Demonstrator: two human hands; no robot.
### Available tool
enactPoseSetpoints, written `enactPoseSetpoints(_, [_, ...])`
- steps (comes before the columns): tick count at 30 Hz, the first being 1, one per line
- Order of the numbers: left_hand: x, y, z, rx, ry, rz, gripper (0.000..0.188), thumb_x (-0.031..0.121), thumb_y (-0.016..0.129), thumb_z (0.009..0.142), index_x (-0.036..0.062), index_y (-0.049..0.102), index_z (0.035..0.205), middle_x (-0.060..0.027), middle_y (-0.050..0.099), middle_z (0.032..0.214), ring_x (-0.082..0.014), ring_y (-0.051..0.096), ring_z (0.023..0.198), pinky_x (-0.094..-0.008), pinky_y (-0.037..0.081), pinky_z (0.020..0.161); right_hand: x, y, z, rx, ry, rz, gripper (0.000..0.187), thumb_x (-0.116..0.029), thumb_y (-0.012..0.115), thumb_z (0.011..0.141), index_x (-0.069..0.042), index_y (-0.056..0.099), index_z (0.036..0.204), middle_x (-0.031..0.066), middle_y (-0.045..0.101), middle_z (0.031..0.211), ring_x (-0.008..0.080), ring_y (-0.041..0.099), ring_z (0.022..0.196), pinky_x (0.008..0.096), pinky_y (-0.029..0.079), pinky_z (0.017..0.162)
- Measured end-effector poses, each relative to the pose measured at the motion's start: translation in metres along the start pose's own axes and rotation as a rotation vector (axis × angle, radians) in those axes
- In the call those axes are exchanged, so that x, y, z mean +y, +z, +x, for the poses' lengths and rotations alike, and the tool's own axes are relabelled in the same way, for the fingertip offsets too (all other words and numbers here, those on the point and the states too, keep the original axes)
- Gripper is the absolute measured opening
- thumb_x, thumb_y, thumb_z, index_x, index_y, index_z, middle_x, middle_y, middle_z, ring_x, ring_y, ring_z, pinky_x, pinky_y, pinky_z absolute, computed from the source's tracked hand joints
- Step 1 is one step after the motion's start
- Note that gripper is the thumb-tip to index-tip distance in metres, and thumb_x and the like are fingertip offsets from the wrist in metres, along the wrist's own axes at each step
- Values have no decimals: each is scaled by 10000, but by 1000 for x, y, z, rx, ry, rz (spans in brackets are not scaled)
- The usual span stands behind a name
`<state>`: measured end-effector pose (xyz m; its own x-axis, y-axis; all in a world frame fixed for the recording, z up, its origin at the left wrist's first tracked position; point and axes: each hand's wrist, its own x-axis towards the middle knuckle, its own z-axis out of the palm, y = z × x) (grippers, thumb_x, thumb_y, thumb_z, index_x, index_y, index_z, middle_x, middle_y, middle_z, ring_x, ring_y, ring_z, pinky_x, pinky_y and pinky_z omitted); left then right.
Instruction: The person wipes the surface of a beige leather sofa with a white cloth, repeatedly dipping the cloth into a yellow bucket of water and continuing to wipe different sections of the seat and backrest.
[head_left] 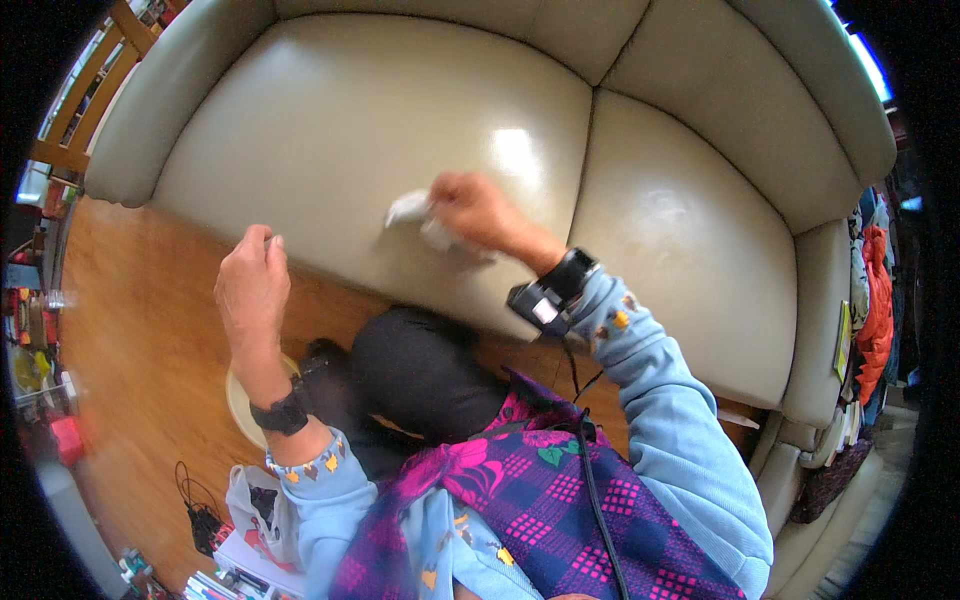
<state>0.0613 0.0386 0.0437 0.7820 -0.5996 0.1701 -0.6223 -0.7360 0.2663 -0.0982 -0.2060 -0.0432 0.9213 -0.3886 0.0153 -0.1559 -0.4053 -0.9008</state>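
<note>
Beige leather-look upholstery point(670, 230) is seen on the sofa point(640, 150). Over the front part of its left seat cushion point(340, 130), a white cloth point(408, 208), possibly a tissue given the blur, is held bunched, the right hand's point(470, 210) fingers being clamped around it. The left hand point(255, 285) is held before the sofa's front edge, fingertips drawn together, nothing visible in them. Wiping is judged to be under way; which areas of the sofa are done or left cannot be told.
</note>
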Motion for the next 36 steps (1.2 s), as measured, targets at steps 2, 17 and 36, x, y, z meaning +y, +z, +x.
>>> enactPoseSetpoints(2, [-2, 0, -1, -5, -7, 13, 213, 214, 554, 952, 42, 638, 1048, -199, 690, 972, -408, 643, 923, -474, 517, 782, 26, -49, 16, 312, -32, -260, 150, -84, 608, 862, -8, 691, 961, 97, 679, 818, 145, 622, 763, 310, 526, 683])
enactPoseSetpoints(17, [4, 1, -8, -28, 45, 78, 198, 195, 575, 945, 36, 621, 1053, -173, 690, 997, -389, 653, 911, -467, 532, 758, 164, -169, 65, 687, 499, -519, 316, -191, 616, 754, 77, 695, 900, 305, 679, 939, 462, 670, 917, 463, 539, 787])
enactPoseSetpoints(36, [12, 3, -1, -57, 106, 92, 182, 193, 575, 939, 36, 618, 1021, -183, 683, 970, -401, 646, 894, -482, 527, 749, -17, 54, 74, 21, -461, -464, 187, -48, 545, 791, -19, 562, 975, 219, 618, 829, 398, 622, 813, 489, 506, 701])
